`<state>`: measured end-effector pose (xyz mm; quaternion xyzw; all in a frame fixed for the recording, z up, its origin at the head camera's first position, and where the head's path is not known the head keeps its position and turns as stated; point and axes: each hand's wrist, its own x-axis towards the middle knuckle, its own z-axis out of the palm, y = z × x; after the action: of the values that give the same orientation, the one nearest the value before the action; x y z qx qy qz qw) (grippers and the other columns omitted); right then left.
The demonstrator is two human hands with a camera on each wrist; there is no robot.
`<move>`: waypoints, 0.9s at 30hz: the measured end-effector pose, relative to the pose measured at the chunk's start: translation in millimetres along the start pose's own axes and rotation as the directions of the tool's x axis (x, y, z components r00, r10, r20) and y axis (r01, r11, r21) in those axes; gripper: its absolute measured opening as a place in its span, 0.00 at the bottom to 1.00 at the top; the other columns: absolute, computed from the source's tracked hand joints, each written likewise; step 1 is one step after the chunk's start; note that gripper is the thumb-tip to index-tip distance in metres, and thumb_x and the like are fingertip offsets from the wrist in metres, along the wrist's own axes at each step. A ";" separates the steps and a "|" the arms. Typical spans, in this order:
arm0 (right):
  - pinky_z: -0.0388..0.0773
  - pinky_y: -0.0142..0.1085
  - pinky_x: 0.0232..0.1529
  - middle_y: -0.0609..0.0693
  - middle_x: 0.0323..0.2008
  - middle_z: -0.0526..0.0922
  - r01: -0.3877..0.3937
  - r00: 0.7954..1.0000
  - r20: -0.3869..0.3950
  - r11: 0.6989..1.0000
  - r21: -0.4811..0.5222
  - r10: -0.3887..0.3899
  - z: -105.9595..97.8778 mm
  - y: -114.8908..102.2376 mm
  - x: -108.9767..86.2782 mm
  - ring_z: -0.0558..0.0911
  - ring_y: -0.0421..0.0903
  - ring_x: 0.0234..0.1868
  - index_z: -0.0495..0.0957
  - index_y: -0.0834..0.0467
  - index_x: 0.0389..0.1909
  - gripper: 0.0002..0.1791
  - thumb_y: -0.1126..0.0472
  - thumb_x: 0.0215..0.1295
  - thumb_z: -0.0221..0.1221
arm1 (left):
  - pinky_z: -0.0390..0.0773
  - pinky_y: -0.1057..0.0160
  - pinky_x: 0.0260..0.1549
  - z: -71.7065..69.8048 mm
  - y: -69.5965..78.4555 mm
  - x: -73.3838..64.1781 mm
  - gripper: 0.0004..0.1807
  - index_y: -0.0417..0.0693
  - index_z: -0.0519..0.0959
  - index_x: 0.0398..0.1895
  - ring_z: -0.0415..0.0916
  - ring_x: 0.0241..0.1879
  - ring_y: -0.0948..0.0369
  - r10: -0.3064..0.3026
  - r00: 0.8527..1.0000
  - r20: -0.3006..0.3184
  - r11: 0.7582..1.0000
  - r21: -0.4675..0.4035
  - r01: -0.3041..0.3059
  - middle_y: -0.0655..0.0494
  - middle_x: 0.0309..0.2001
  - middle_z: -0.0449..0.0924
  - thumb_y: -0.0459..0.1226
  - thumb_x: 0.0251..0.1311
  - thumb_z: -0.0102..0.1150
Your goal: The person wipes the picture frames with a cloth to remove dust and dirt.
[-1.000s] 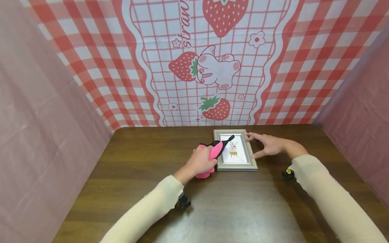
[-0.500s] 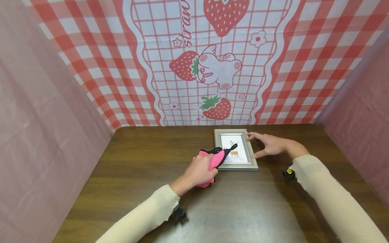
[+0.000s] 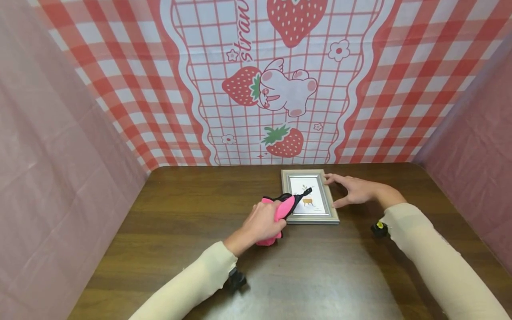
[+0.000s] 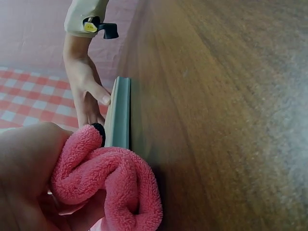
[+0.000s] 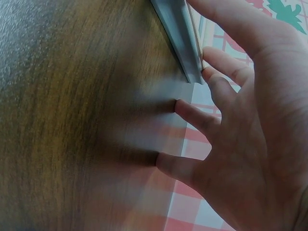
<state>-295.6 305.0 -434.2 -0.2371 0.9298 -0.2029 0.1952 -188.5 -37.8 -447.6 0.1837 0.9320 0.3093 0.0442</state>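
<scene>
My left hand (image 3: 262, 222) grips a bunched pink cloth (image 3: 285, 209) with black trim. Its black tip reaches over the glass of a picture frame (image 3: 314, 219), which lies flat on the table with a drawing of a potted plant inside. In the left wrist view the cloth (image 4: 127, 185) appears fluffy and folded over, hiding part of that hand. My right hand (image 3: 358, 190) rests at the frame's right side, thumb low on the edge and fingers higher up. From the right wrist, the spread fingers (image 5: 192, 118) show, some touching the frame's edge and others the tabletop.
The brown wooden table (image 3: 192, 200) ends at a red-and-white checked cloth backdrop (image 3: 168, 111) with strawberries, close behind the frame. Pink curtains (image 3: 60, 155) hang on both sides. A small black wrist camera (image 3: 237, 281) hangs under the left sleeve.
My left hand has shifted slightly toward me, and the cloth's black tip has slid down the glass, from the flowers to nearer the pot. The right hand and frame have stayed put.
</scene>
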 end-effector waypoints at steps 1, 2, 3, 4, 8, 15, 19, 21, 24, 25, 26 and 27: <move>0.58 0.82 0.81 0.64 0.91 0.55 0.001 1.000 -0.001 1.000 0.000 -0.001 -0.1 -0.1 -0.2 0.58 0.77 0.88 0.68 0.53 0.82 0.50 0.38 0.65 0.77 | 0.78 0.70 0.13 0.0 -0.1 1.0 0.15 0.43 0.84 0.58 0.77 0.11 0.73 -0.001 1.000 -0.004 1.000 0.004 0.001 0.55 0.27 0.88 0.36 0.70 0.68; 0.58 0.82 0.81 0.64 0.91 0.55 0.003 1.000 -0.001 1.000 -0.001 -0.003 -0.2 -0.1 -0.3 0.57 0.78 0.88 0.68 0.53 0.82 0.50 0.38 0.65 0.77 | 0.78 0.70 0.14 -0.2 0.0 2.0 0.14 0.44 0.84 0.56 0.77 0.11 0.72 -0.001 1.000 -0.008 1.000 0.010 0.001 0.54 0.28 0.88 0.36 0.70 0.69; 0.57 0.82 0.81 0.64 0.91 0.54 0.003 1.000 -0.001 1.000 -0.003 -0.003 -0.2 -0.2 -0.5 0.57 0.78 0.88 0.68 0.53 0.82 0.50 0.38 0.65 0.77 | 0.78 0.70 0.14 -0.2 0.2 3.1 0.14 0.44 0.84 0.55 0.77 0.12 0.72 -0.003 1.000 -0.011 1.000 0.012 0.003 0.54 0.29 0.88 0.36 0.70 0.69; 0.57 0.82 0.81 0.64 0.91 0.54 0.003 1.000 -0.001 1.000 -0.003 -0.003 -0.1 -0.1 -0.5 0.57 0.78 0.88 0.68 0.53 0.82 0.50 0.38 0.66 0.77 | 0.79 0.70 0.14 -0.2 0.5 4.5 0.13 0.44 0.84 0.55 0.78 0.12 0.72 -0.007 1.000 -0.014 1.000 0.013 0.007 0.54 0.29 0.88 0.37 0.70 0.69; 0.58 0.82 0.81 0.64 0.92 0.54 -0.002 1.000 0.003 1.000 -0.005 0.002 0.0 -0.3 -0.5 0.57 0.78 0.88 0.68 0.53 0.82 0.50 0.37 0.65 0.76 | 0.79 0.70 0.17 -0.4 0.7 11.6 0.12 0.46 0.84 0.53 0.80 0.14 0.70 -0.012 1.000 -0.028 0.999 0.038 0.013 0.54 0.30 0.89 0.38 0.70 0.68; 0.58 0.81 0.81 0.65 0.91 0.55 0.003 1.000 0.005 1.000 0.003 -0.003 0.5 1.5 0.2 0.59 0.77 0.87 0.68 0.54 0.82 0.51 0.37 0.65 0.77 | 0.85 0.61 0.26 -1.5 -1.5 25.6 0.10 0.48 0.85 0.48 0.90 0.30 0.55 0.020 0.997 -0.079 0.990 0.141 -0.008 0.52 0.33 0.91 0.41 0.67 0.69; 0.58 0.80 0.82 0.65 0.91 0.56 0.010 1.000 0.003 1.000 0.005 -0.010 1.0 3.3 0.9 0.59 0.76 0.88 0.69 0.55 0.82 0.51 0.37 0.65 0.77 | 0.88 0.55 0.31 -0.9 -3.5 33.7 0.10 0.48 0.85 0.46 0.91 0.36 0.50 0.029 0.995 -0.099 0.986 0.169 -0.012 0.50 0.36 0.91 0.42 0.68 0.69; 0.58 0.80 0.82 0.65 0.91 0.56 0.013 1.000 0.001 1.000 0.005 -0.013 1.1 3.7 1.1 0.59 0.76 0.88 0.69 0.55 0.81 0.50 0.37 0.65 0.77 | 0.88 0.55 0.31 -1.0 -4.2 37.9 0.10 0.48 0.85 0.46 0.92 0.37 0.50 0.024 0.994 -0.104 0.985 0.173 -0.005 0.50 0.36 0.91 0.43 0.68 0.69; 0.58 0.80 0.82 0.65 0.91 0.56 0.020 1.000 0.000 1.000 0.014 -0.020 1.0 3.8 1.2 0.59 0.76 0.88 0.69 0.55 0.81 0.50 0.38 0.65 0.77 | 0.88 0.56 0.32 -1.2 -5.1 44.3 0.11 0.49 0.85 0.48 0.91 0.37 0.51 0.004 0.994 -0.109 0.985 0.172 0.015 0.51 0.37 0.91 0.43 0.69 0.69; 0.57 0.80 0.83 0.65 0.91 0.56 0.023 1.000 0.000 1.000 0.017 -0.023 0.8 3.7 1.2 0.58 0.75 0.88 0.69 0.55 0.81 0.50 0.38 0.65 0.77 | 0.88 0.57 0.32 -1.4 -5.3 46.5 0.11 0.49 0.85 0.49 0.91 0.36 0.52 -0.004 0.994 -0.109 0.985 0.172 0.023 0.51 0.37 0.91 0.43 0.69 0.69; 0.57 0.80 0.83 0.65 0.91 0.56 0.025 1.000 0.000 0.999 0.021 -0.025 0.6 3.6 1.0 0.58 0.75 0.88 0.69 0.55 0.81 0.50 0.38 0.65 0.77 | 0.88 0.57 0.32 -1.8 -5.1 48.7 0.12 0.48 0.85 0.50 0.91 0.36 0.52 -0.014 0.994 -0.107 0.985 0.169 0.032 0.51 0.37 0.91 0.43 0.70 0.69; 0.57 0.80 0.83 0.65 0.91 0.56 0.028 1.000 0.000 0.999 0.025 -0.028 0.4 3.4 0.9 0.58 0.75 0.88 0.69 0.55 0.81 0.50 0.38 0.65 0.77 | 0.88 0.58 0.32 -2.0 -4.9 51.0 0.12 0.48 0.85 0.51 0.90 0.36 0.53 -0.022 0.994 -0.106 0.985 0.171 0.040 0.51 0.37 0.91 0.43 0.70 0.69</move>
<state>-297.4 307.2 -436.3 -0.2475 0.9238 -0.2174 0.1953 -237.8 -23.8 -447.3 0.1557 0.9591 0.2358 -0.0157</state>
